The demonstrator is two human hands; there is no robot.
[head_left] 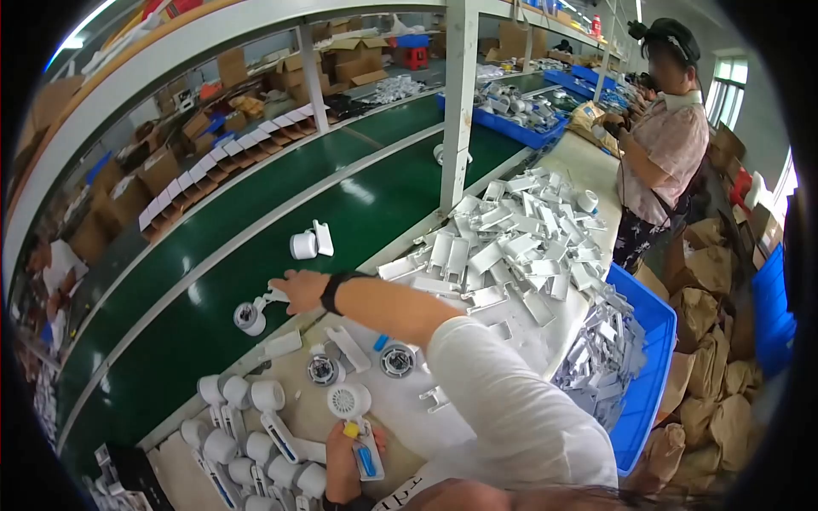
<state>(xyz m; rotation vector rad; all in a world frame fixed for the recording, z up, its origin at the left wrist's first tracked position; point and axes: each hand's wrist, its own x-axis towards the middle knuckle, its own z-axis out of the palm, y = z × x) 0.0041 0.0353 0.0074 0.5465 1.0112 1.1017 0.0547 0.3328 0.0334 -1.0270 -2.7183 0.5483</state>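
Note:
My right arm (400,311), in a white sleeve with a dark band at the wrist, stretches left over the bench edge. Its hand (300,289) closes at the handle of a white, round-headed fan-like unit (250,318) on the green conveyor belt. Low in the middle, my left hand (349,456) grips another white fan-like unit (349,399) with a slotted round head. A yellow bit (350,429) and a blue piece (366,461) show at its handle. Beside it on the bench lie two units with exposed round insides (324,369), (397,360).
Several round-headed white units (260,447) stand packed at lower left. White handle shells (511,238) are heaped right of my arm, by a blue bin (656,341) of parts. Another unit (308,244) lies on the belt (204,298). A post (458,111) rises ahead; a co-worker (669,128) stands far right.

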